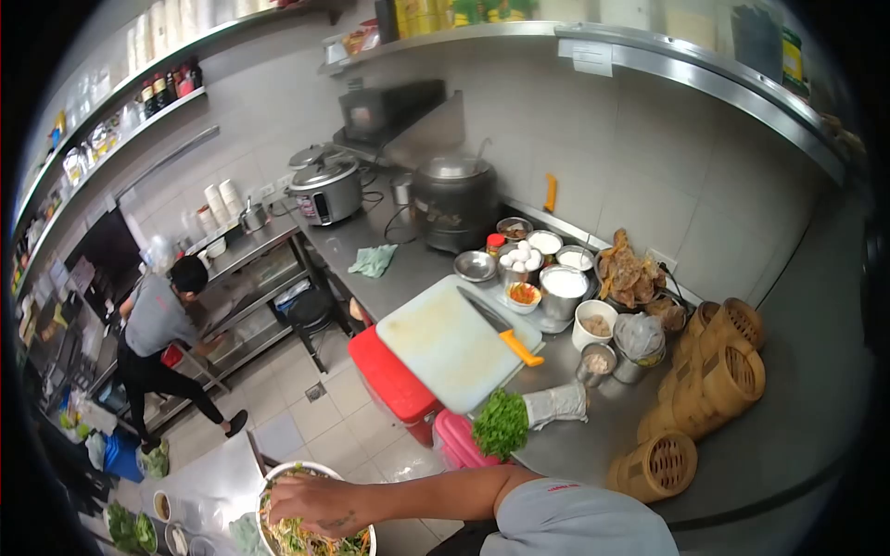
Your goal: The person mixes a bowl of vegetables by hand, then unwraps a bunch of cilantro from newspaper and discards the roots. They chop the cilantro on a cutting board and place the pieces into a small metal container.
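Observation:
My left hand [320, 505] reaches from the grey sleeve at the bottom into a round metal bowl [278, 477] at the lower left. The bowl holds a shredded mix [306, 542] of pale strands with green and orange bits. My fingers curl down onto the mix near the bowl's left rim, and their tips are partly buried. Whether they grip any of it is unclear. My right hand is out of sight.
A white cutting board [445, 347] carries an orange-handled knife [501, 329], with green herbs [501, 424] beside it. Bamboo steamers [723, 371] stack at the right and a red bin [394, 380] stands below. A person [158, 324] bends at the far-left counter.

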Available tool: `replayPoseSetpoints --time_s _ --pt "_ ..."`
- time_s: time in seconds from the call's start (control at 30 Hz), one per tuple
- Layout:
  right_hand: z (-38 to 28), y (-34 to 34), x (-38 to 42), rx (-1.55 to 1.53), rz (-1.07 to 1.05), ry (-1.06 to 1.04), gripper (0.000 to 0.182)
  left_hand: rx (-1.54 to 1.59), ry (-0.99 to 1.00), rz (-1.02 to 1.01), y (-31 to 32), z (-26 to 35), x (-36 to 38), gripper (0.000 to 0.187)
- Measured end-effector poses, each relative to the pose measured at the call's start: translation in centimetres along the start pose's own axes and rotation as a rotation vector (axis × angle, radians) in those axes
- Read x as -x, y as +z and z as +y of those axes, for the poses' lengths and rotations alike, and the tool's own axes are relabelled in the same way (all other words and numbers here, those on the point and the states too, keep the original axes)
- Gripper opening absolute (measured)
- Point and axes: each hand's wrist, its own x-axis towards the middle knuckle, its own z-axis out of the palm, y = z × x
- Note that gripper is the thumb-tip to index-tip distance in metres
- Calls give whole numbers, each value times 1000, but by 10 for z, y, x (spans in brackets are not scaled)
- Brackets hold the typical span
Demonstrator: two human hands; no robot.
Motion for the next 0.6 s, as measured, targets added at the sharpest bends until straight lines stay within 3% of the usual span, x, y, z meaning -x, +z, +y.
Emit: replayPoseSetpoints --time_s 0.1,0.17,0.27,0.3,0.4,0.47,0.5,0.57,0.6 --pt "19 -49 23 156 89 77 39 -26 -22 -85 48 -16 -49 42" --pt "30 -80 35 322 494 237 47 -76 1 -152 73 -24 -75 42" --pt "58 -119 54 395 682 470 59 -72 -35 -208 105 -28 -112 38" --pt "80 -125 64 491 748 458 63 -76 -37 -225 120 -23 -119 38" --pt "130 -131 88 436 757 606 65 -129 -22 -261 154 -10 -139 37" --pt "150 -133 93 -52 522 972 68 -173 -45 -202 167 -2 -163 36" --pt "165 -131 94 -44 535 980 68 -179 -52 -216 169 0 -181 36" --pt "192 -126 87 -160 267 1063 63 -384 70 -343 167 4 -221 37" --pt "202 -126 80 -153 276 1065 63 -385 70 -354 172 10 -241 37"
